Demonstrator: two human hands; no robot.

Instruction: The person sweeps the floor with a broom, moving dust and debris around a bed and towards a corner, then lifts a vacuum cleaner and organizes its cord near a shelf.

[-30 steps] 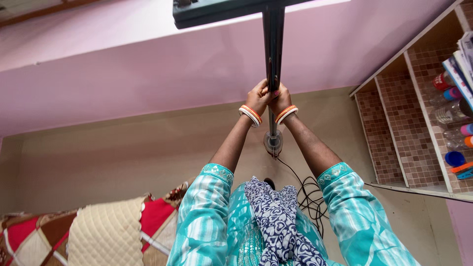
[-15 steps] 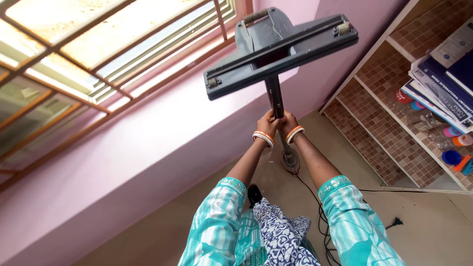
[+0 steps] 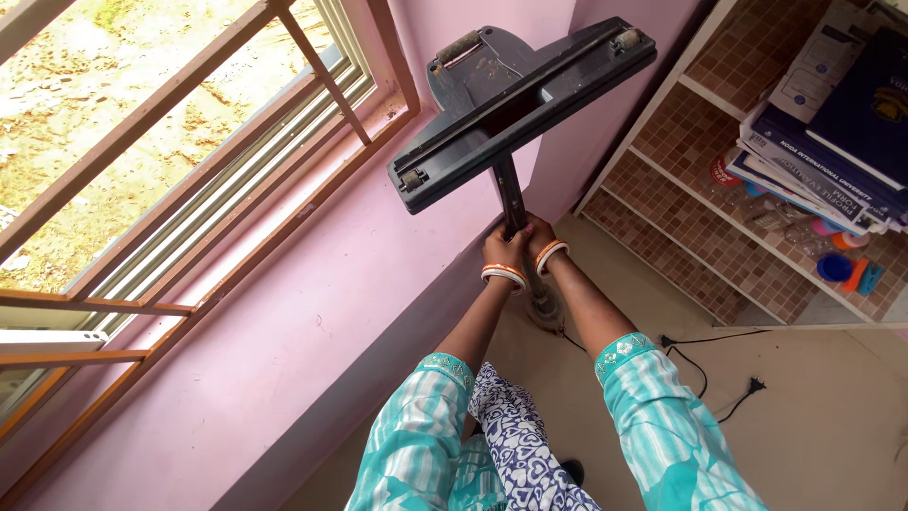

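Both hands, left hand [image 3: 502, 248] and right hand [image 3: 540, 237], were clenched round the vacuum tube [image 3: 511, 203], floor head [image 3: 523, 99] raised beside the window [image 3: 170, 161], bookshelf [image 3: 757, 189] nearby.

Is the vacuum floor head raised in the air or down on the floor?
Raised. The floor head is up near the window, underside and small wheels facing the camera, with both the left hand and right hand gripping its wand.
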